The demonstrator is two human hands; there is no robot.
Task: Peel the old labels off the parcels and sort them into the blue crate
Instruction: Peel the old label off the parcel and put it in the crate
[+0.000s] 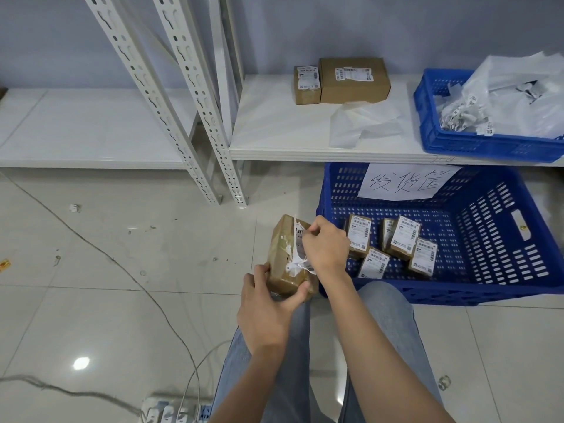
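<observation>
My left hand (268, 303) grips the near end of a brown cardboard parcel (282, 261) held above the floor, in front of my knees. A torn white label (299, 251) runs along the parcel's top, partly lifted and crumpled. My right hand (325, 245) pinches the label's upper part with its fingertips. To the right, a large blue crate (500, 233) stands on the floor with a handwritten paper sign on its far wall. Several small labelled parcels (406, 239) lie inside it.
Two labelled cardboard boxes (351, 79) sit on the low white shelf (274, 129), beside a clear plastic sheet. A smaller blue crate (433, 138) at the shelf's right end holds a plastic bag and peeled labels. Metal rack posts (189, 117) stand left. Cables and a power strip (171, 412) lie on the floor.
</observation>
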